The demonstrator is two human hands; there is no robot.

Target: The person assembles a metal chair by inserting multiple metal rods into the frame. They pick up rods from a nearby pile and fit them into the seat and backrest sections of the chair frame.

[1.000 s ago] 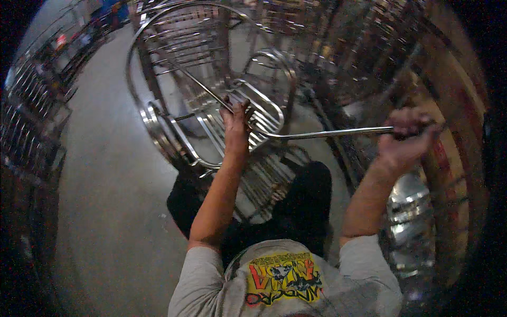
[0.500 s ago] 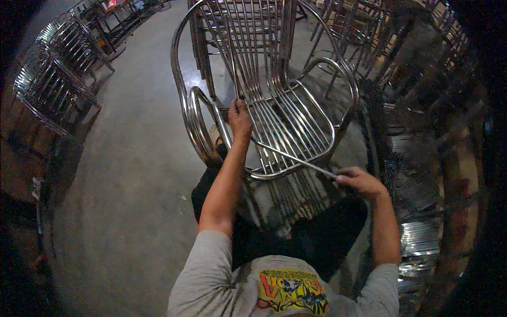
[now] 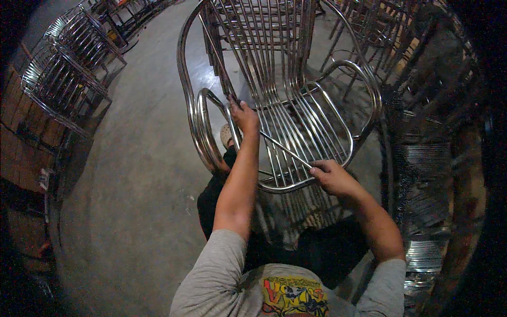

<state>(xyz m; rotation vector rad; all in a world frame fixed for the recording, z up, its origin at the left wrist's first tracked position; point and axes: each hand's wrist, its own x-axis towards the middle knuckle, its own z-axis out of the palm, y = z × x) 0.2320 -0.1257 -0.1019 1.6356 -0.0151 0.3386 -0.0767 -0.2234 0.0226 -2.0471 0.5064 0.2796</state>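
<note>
A shiny metal tube armchair [image 3: 302, 124] stands in front of me, its back and seat made of long bent slats. My left hand [image 3: 246, 117] is closed around a thin metal rod [image 3: 285, 149] beside the chair's left armrest, where the seat meets the back. From there the rod slants over the seat toward me, and a length of it seems to run on up along the left side of the back. At the seat's front edge, my right hand [image 3: 332, 177] pinches the rod's near end.
Stacked metal chairs [image 3: 63, 68] line the left side. More metal frames [image 3: 369, 26] crowd the back right. Bundled metal rods [image 3: 425, 158] lie along my right side. Grey concrete floor [image 3: 132, 174] stretches to the left of the armchair.
My right hand has moved left and up with the rod's near end, bringing it in over the seat's front edge. My left hand keeps its grip. The whole view has shifted slightly.
</note>
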